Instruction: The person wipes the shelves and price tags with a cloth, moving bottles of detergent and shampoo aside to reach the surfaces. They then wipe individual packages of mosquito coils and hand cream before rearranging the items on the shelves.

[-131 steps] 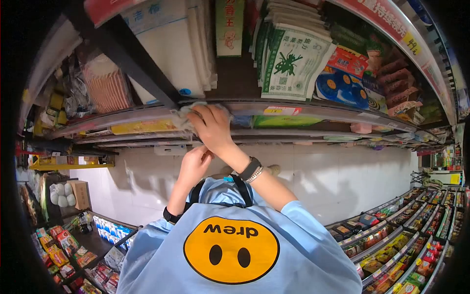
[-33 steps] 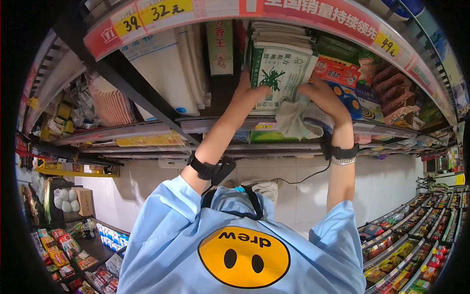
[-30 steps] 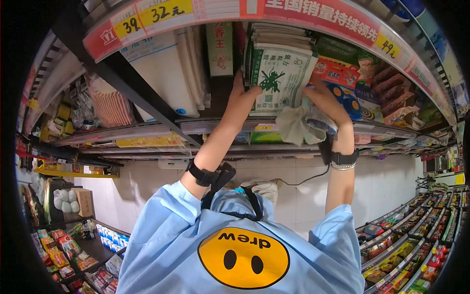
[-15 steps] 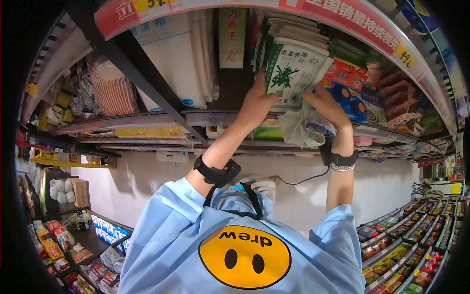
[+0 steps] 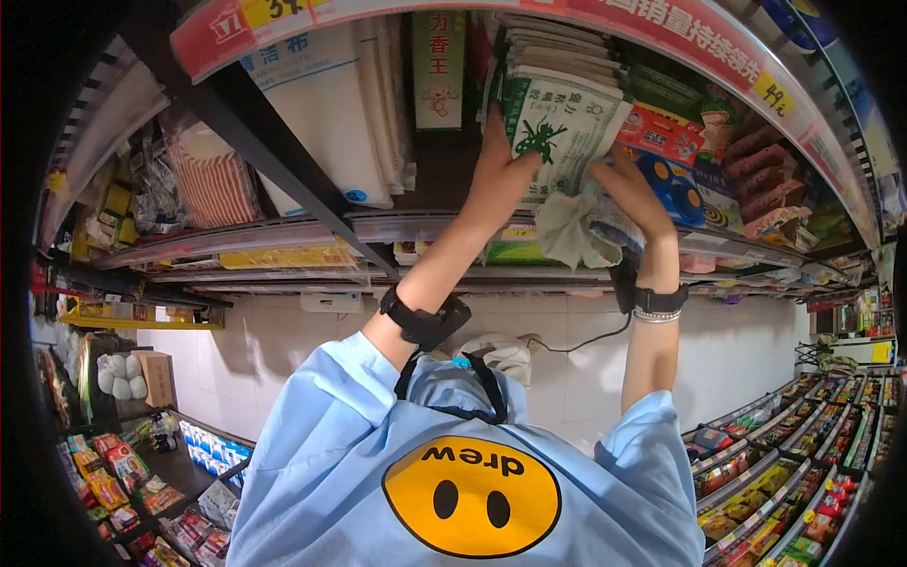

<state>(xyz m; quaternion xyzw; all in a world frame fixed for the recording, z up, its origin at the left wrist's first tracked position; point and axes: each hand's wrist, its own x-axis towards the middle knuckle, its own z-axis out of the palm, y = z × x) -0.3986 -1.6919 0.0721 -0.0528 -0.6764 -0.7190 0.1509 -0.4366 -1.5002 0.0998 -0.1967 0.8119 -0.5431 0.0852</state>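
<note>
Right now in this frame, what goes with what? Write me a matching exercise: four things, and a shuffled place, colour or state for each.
Things:
1. front packet
2. cloth
3. striped pack
4. shirt

Matches:
A. left of the black post
B. light blue
C. green-printed, between left hand and right hand
D. crumpled, hanging at the right hand

Pairs: 1-C, 2-D, 3-A, 4-B

We count two hands, one left hand and one right hand, at one stack of green-and-white packets, whose number we cannot tell. We see at least one cloth, two black wristbands, one narrow green box, two yellow price tags along the upper rail, one cardboard box and one yellow oval print with two eyes.
</note>
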